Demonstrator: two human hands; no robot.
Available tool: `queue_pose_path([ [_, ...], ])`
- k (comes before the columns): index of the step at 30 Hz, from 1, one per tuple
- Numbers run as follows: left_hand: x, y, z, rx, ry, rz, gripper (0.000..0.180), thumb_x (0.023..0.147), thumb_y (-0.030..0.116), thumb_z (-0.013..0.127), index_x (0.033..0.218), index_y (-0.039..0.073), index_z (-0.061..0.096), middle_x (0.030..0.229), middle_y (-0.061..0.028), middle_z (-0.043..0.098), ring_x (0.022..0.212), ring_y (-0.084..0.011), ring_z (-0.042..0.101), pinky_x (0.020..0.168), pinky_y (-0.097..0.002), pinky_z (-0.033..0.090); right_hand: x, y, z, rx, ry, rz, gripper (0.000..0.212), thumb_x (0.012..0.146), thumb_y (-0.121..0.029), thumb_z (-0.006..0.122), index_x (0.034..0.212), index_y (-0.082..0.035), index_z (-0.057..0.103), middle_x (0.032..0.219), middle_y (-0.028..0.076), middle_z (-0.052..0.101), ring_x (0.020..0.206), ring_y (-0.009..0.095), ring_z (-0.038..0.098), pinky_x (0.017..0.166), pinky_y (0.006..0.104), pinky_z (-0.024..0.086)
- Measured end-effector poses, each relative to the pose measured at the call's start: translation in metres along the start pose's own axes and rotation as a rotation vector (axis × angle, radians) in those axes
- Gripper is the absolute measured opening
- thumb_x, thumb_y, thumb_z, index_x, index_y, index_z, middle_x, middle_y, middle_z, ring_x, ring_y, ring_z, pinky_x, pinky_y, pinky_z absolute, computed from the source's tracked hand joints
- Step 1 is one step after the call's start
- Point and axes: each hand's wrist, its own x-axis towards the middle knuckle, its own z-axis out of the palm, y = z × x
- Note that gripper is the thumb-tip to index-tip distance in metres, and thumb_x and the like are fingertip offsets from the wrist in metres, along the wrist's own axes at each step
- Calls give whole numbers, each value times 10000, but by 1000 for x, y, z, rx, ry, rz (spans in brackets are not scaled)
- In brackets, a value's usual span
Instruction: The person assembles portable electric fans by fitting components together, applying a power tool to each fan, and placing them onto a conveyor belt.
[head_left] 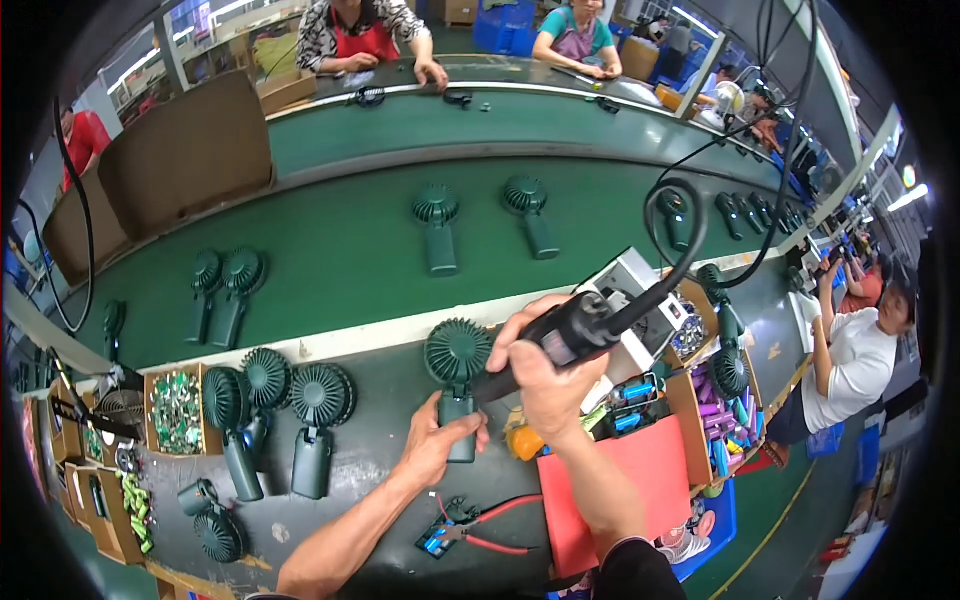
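My left hand is closed around the handle of a dark green handheld fan, its round head pointing away from me on the grey bench. Gripped in my right hand is a black corded electric screwdriver, slanting down to the left. Its tip is over the fan where head meets handle; I cannot tell whether it touches. Nearer to me lie red-handled pliers beside an opened fan part with blue cells. Several other green fans rest on the bench to the left.
Beyond a pale rail, a green conveyor belt carries several fans. A box of circuit boards is at left. At right are a red sheet, a box of coloured cells and a hanging black cable. Other people sit across the belt.
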Motion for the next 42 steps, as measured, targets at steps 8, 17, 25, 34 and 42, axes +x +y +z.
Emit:
queue_pose_path([
  [8,2,-3,-2,-85,-47,3,317,835,-2,628,1103,-37,462,896,-152,635,693,-211,635,614,-329,526,-6,-3,-4,-221,-136,88,380,732,66,718,1049,17,514,779,94,608,659,125,596,570,242,489],
  [17,9,7,13,20,-17,37,293,823,19,602,1080,-27,468,874,-142,610,611,-212,599,540,-340,504,6,-5,-8,-215,-68,-113,388,716,-58,791,1018,-1,553,793,66,642,655,105,613,601,259,518],
  [25,160,53,80,457,-36,312,430,892,260,603,1237,31,487,894,-69,597,683,-114,532,533,-276,431,30,-75,-67,246,104,-400,361,885,-204,683,1118,-1,495,855,178,621,578,218,621,514,360,561],
  [34,365,18,181,1528,147,594,722,817,369,660,1332,-42,365,1113,-302,569,1036,-444,591,856,-492,505,26,-81,-70,286,152,-300,517,731,14,794,1139,10,476,889,161,646,638,148,615,575,266,525],
  [42,343,17,191,1979,-76,773,604,727,295,760,1166,-16,486,1184,-238,578,1157,-387,520,871,-490,508,30,-105,-73,-76,269,-319,423,741,-112,751,1032,2,466,709,50,535,609,108,487,564,271,409],
])
